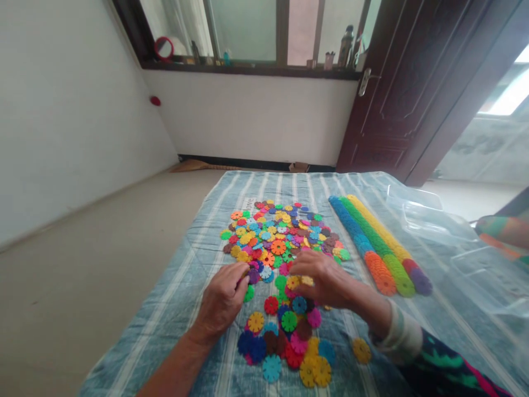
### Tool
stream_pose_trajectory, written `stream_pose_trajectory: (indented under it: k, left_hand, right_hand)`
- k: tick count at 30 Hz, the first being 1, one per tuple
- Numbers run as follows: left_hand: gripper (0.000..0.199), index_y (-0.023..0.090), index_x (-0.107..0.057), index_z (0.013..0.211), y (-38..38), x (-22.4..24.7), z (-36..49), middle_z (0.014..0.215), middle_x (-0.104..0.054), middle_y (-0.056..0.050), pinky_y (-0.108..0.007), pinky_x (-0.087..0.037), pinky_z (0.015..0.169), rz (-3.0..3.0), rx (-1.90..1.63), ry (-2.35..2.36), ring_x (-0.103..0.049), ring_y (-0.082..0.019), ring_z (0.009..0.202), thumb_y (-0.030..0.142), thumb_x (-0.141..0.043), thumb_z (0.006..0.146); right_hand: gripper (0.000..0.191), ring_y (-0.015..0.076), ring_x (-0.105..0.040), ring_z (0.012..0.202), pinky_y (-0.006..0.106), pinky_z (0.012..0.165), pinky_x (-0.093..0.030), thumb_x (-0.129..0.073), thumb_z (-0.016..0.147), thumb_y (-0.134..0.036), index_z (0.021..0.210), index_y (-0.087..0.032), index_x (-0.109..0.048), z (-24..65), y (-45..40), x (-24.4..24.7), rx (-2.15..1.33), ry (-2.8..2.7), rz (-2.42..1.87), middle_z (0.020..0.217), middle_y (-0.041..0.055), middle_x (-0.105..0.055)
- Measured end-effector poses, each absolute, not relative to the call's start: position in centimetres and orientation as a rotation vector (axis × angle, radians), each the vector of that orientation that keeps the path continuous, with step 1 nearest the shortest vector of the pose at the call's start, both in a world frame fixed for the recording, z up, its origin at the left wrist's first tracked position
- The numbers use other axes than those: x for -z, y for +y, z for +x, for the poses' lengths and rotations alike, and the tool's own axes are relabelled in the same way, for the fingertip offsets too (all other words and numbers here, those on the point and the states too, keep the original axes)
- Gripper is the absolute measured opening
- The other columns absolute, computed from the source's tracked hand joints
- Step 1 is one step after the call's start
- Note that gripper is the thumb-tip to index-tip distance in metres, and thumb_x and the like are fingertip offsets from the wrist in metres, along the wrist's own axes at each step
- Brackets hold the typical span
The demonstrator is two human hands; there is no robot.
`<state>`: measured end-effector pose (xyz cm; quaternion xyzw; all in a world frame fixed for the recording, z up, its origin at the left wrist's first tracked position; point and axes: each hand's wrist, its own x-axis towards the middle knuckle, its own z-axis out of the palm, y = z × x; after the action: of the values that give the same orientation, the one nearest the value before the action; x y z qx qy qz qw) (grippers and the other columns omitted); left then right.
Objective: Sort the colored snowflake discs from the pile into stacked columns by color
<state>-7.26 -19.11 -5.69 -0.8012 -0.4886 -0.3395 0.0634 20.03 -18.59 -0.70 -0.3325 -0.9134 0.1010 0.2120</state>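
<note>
A spread of coloured plastic snowflake discs (278, 247) with notched rims lies loosely heaped along the middle of the cloth. At the left edge of the heap is my left hand (223, 298), its fingers curled closed. Purple discs show by its fingertips, but what lies inside the grip is hidden. My right hand (324, 278) reaches over the heap from the right, palm down, fingers apart above yellow and pink discs. Nearer me is a looser cluster with a green disc (289, 321) and a light-blue disc (271, 368). A single yellow disc (361, 350) lies apart near my right forearm.
Three long rows of overlapping discs, blue-orange (356, 238), green (374, 242) and yellow-purple (384, 234), lie to the right. Clear plastic containers (438, 223) stand beyond them. A striped blue cloth (182, 309) covers the surface. A dark red door (397, 99) stands behind.
</note>
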Motion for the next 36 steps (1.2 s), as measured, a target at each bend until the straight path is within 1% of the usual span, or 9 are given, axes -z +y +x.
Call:
stream_pose_trajectory:
  k: [3,6,13,17,19,22,25,31,36]
  left_hand:
    - [0.022,0.017,-0.068,0.099,-19.2,5.6,-7.1,0.093,-0.074,-0.009,-0.035,-0.057,0.082,-2.414,1.053,-1.448,-0.069,-0.022,0.088,0.024,-0.049,0.089]
    - [0.021,0.016,-0.067,0.097,-19.3,5.4,-6.9,0.09,-0.073,-0.009,-0.035,-0.056,0.079,-2.413,1.059,-1.426,-0.068,-0.022,0.084,0.023,-0.049,0.089]
    - [0.02,0.015,-0.067,0.096,-19.3,5.1,-6.8,0.089,-0.073,-0.008,-0.034,-0.055,0.079,-2.421,1.044,-1.394,-0.067,-0.021,0.084,0.021,-0.049,0.089]
    - [0.02,0.016,-0.067,0.095,-19.3,5.3,-6.8,0.089,-0.073,-0.008,-0.034,-0.055,0.079,-2.419,1.02,-1.398,-0.067,-0.021,0.083,0.021,-0.049,0.09]
    - [0.019,0.016,-0.067,0.095,-19.3,5.2,-6.7,0.089,-0.072,-0.008,-0.034,-0.055,0.079,-2.407,1.016,-1.39,-0.066,-0.021,0.083,0.021,-0.049,0.09]
    - [0.02,0.014,-0.067,0.096,-19.5,5.1,-6.3,0.091,-0.071,-0.01,-0.035,-0.055,0.082,-2.375,1.031,-1.363,-0.065,-0.022,0.088,0.02,-0.049,0.09]
    - [0.022,0.014,-0.066,0.101,-19.6,4.9,-6.1,0.099,-0.071,-0.011,-0.038,-0.054,0.088,-2.379,1.039,-1.345,-0.064,-0.023,0.095,0.019,-0.049,0.09]
    - [0.027,0.019,-0.065,0.111,-19.5,5.1,-6.0,0.111,-0.071,-0.008,-0.041,-0.052,0.096,-2.532,0.949,-1.309,-0.062,-0.023,0.107,0.022,-0.049,0.091]
    - [0.024,0.018,-0.066,0.108,-19.2,5.4,-6.3,0.108,-0.072,-0.009,-0.04,-0.053,0.094,-2.546,0.964,-1.226,-0.065,-0.023,0.104,0.026,-0.05,0.092]
  right_hand:
    - [0.022,0.0197,-0.057,0.095,0.033,0.085,-0.042,-0.065,0.086,-0.042,0.096,-0.022,-0.065,19.0,-22.2,1.1,-0.398,-2.693,-0.724,0.093,0.0028,-0.066]
    - [0.028,0.0222,-0.054,0.1,0.037,0.088,-0.038,-0.063,0.086,-0.049,0.093,-0.022,-0.064,18.4,-23.5,1.7,-0.338,-2.749,-0.685,0.098,0.005,-0.065]
    - [0.012,0.0219,-0.052,0.1,0.037,0.09,-0.038,-0.063,0.089,-0.031,0.088,-0.02,-0.064,20.8,-19.2,2.7,-0.147,-2.642,-1.022,0.097,0.0057,-0.063]
    - [0.01,0.0231,-0.052,0.101,0.037,0.089,-0.04,-0.058,0.092,-0.027,0.09,-0.018,-0.064,20.8,-20.0,2.2,-0.094,-2.468,-1.24,0.099,0.0086,-0.063]
    - [0.016,0.0245,-0.05,0.11,0.039,0.093,-0.04,-0.059,0.092,-0.034,0.098,-0.02,-0.063,19.5,-22.1,1.9,-0.124,-2.515,-1.068,0.108,0.0085,-0.062]
    - [0.033,0.0241,-0.046,0.118,0.041,0.1,-0.037,-0.054,0.092,-0.052,0.11,-0.025,-0.059,17.0,-25.3,2.0,-0.183,-2.724,-0.572,0.119,0.0062,-0.059]
    - [0.035,0.0253,-0.044,0.12,0.046,0.102,-0.035,-0.047,0.095,-0.053,0.113,-0.025,-0.057,15.7,-26.1,2.7,-0.08,-2.779,-0.429,0.13,0.0086,-0.054]
    - [0.019,0.0221,-0.05,0.109,0.041,0.094,-0.04,-0.045,0.1,-0.03,0.099,-0.021,-0.061,18.0,-21.5,4.2,0.063,-2.662,-0.683,0.102,0.0076,-0.062]
    - [0.017,0.0227,-0.053,0.098,0.041,0.091,-0.041,-0.051,0.096,-0.029,0.088,-0.019,-0.062,20.1,-18.8,4.3,0.182,-2.477,-1.035,0.095,0.008,-0.062]
